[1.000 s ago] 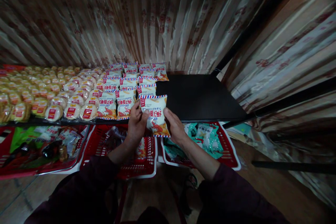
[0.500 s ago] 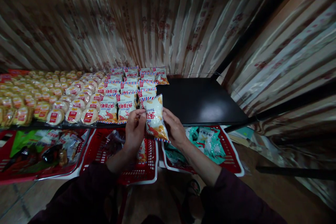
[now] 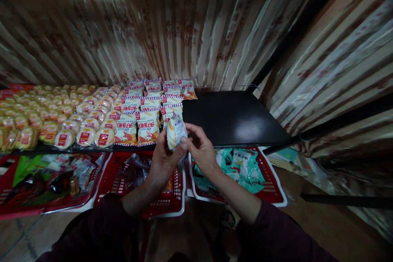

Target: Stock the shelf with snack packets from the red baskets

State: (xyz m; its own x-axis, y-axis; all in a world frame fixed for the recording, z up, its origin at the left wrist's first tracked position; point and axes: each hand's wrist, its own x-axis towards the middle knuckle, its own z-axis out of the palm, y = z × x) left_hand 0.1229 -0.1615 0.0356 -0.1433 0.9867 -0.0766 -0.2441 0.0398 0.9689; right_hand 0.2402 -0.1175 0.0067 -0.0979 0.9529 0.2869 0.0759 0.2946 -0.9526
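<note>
Between my two hands, just above the shelf's front edge, a snack bag is turned so that its side and printed seam show. My left hand grips its left and lower part, with the thumb across the bottom. The fingers and thumb of my right hand pinch the bag's right side. Behind and left of it, rows of matching white, red and orange bags stand on the black shelf. Farther left are many round wrapped cakes.
Below the shelf stand a red basket with dark packets, another basket with teal bags, and a left basket with mixed packages. Striped curtains hang behind and at the right, beside a black metal frame.
The held bag has turned from front-facing to edge-on. My right hand has come in closer to the left hand, its thumb now over the bag.
</note>
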